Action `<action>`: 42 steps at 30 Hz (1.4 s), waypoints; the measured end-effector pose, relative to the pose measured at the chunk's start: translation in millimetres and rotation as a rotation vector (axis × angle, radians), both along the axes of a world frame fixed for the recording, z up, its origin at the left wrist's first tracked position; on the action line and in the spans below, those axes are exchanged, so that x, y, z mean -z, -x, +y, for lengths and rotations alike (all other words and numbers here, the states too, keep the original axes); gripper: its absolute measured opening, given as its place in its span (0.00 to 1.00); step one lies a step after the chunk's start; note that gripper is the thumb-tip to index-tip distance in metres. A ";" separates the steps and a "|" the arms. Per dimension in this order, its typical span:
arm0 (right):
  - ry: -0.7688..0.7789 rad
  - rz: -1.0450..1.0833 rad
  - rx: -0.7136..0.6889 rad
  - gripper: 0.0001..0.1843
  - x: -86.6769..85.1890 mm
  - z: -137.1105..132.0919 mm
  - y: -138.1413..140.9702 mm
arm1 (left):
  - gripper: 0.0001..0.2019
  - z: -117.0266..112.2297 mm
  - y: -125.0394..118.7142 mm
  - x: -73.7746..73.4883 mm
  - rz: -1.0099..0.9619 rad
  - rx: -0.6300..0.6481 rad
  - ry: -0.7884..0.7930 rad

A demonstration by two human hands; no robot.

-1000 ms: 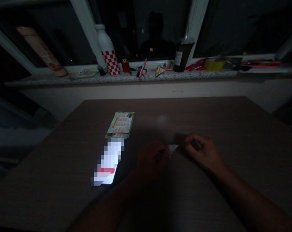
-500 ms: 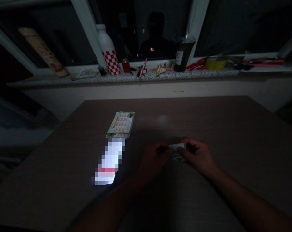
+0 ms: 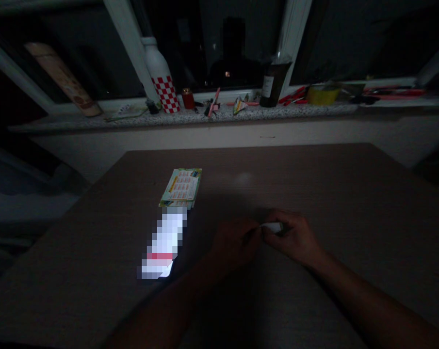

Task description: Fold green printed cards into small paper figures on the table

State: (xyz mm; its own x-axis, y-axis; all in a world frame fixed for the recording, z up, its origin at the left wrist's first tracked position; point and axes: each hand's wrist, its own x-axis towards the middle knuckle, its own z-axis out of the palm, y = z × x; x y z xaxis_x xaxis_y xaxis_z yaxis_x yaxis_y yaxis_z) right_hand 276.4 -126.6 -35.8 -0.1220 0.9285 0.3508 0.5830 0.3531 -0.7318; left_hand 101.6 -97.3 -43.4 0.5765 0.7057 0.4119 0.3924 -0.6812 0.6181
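Two hands of mine worked close together over the desk, with a small pale paper between them. My right hand was clamped on it, thumb on the near side and the fingers curled behind. My left hand had its fingertips pinched together at the paper's left end, though shadow hid much of that grip. The paper was tilted, and I could not make out any print on it.

To the left of my left hand, well apart from it, lay a phone with its screen glowing, most of it blurred out. Just past the phone's far end, ahead and to the left of the same hand, a few printed cards overlapped in a pile.

Farther out, beyond both hands and the desk's far edge, ran a speckled windowsill. Ahead and to the left of my left hand stood a red-and-white checked bottle, with a small reddish jar just beside it. Roughly straight ahead of my right hand was a dark labelled cup, with a yellow roll to its right.
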 end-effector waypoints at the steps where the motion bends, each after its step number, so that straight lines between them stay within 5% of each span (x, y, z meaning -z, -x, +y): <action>1: 0.015 -0.001 0.019 0.05 -1.0 0.2 0.0 | 0.09 0.0 0.3 0.1 0.009 0.000 -0.024; 9: 0.047 0.021 0.109 0.07 1.5 3.9 -6.3 | 0.07 0.0 2.5 -0.4 -0.077 0.003 -0.171; 17: 0.096 0.105 0.110 0.07 1.9 6.8 -9.0 | 0.10 0.4 3.6 -4.3 -0.080 -0.012 -0.143; 25: 0.123 0.226 0.262 0.09 6.5 14.2 -32.5 | 0.11 3.5 13.8 -14.6 -0.264 -0.238 0.345; 31: 0.302 0.468 -0.014 0.14 3.2 9.0 -18.9 | 0.11 11.8 7.7 -11.1 -0.490 -0.164 0.672; 36: 0.387 0.506 -0.078 0.13 4.9 8.4 -10.5 | 0.09 16.4 2.1 -2.0 -0.568 -0.089 0.893; 42: 0.310 0.413 -0.049 0.11 7.4 9.0 -17.2 | 0.10 17.3 3.0 -0.3 -0.517 -0.080 0.862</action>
